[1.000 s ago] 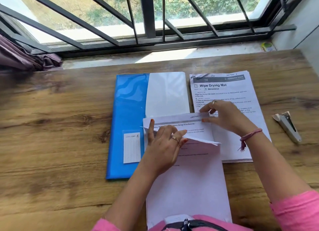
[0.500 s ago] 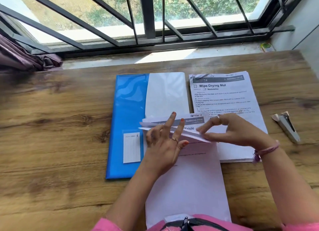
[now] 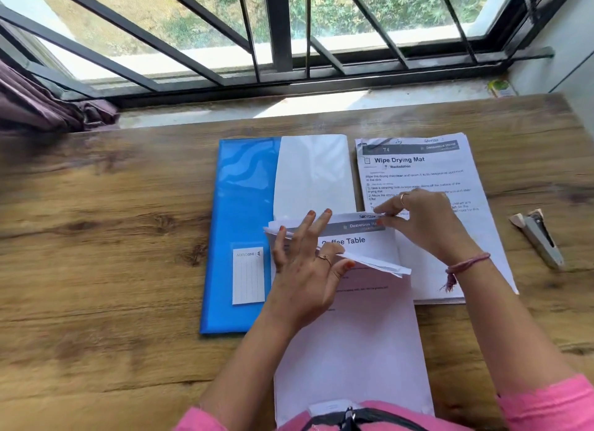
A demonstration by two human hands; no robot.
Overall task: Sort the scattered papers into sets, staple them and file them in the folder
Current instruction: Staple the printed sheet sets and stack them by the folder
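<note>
On the wooden desk (image 3: 96, 237), the blue folder (image 3: 241, 205) is lying flat at the left, untouched. Beside it, the left hand (image 3: 305, 269) is pinching folded-back sheets (image 3: 369, 263), its other fingers now fanning out straighter than a second ago. More of the page beneath is showing: "Coffee Table" is now reading clearly. The right hand (image 3: 424, 224) is pinching that page's top corner, having drifted nearer. Rightward, the sorted pile (image 3: 427, 163) and stapler (image 3: 540, 240) are waiting, so sorting seems still underway.
</note>
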